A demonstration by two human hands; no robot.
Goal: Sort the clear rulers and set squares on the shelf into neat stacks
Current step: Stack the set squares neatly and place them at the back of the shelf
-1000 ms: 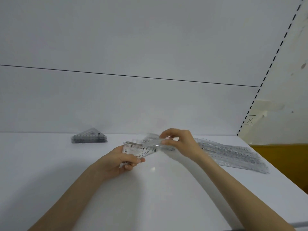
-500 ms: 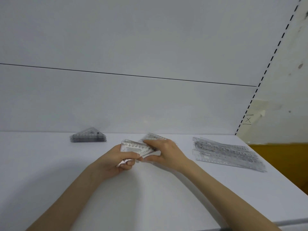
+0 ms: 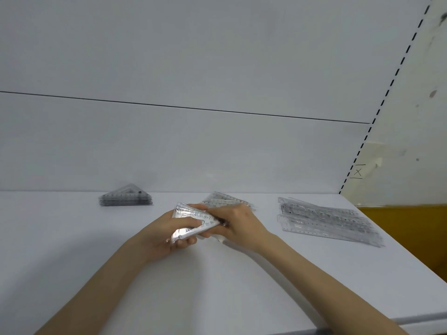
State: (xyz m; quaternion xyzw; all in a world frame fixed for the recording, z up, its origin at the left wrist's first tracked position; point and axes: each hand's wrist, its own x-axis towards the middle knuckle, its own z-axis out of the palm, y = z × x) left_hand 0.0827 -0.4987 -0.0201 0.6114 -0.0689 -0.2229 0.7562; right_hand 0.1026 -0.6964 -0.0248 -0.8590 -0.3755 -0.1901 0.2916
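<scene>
The left hand (image 3: pixel 169 235) grips the set squares (image 3: pixel 193 222), the right hand (image 3: pixel 239 223) pinches their end (fingers (image 3: pixel 184 241) curled); tap edges flush.

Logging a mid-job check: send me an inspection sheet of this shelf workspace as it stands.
Surface: white shelf, matte.
Job's things: neat set-square stack back left; loose set squares behind the hands; rulers pile right, fanned unevenly; held bundle, apparently set squares.
Clutter: nothing seen.
Grippers: left hand grips the held bundle; right hand pinches its right end.
Cables: nothing seen.
Surroundings: white back panel; slotted upright and yellow surface at right.
</scene>
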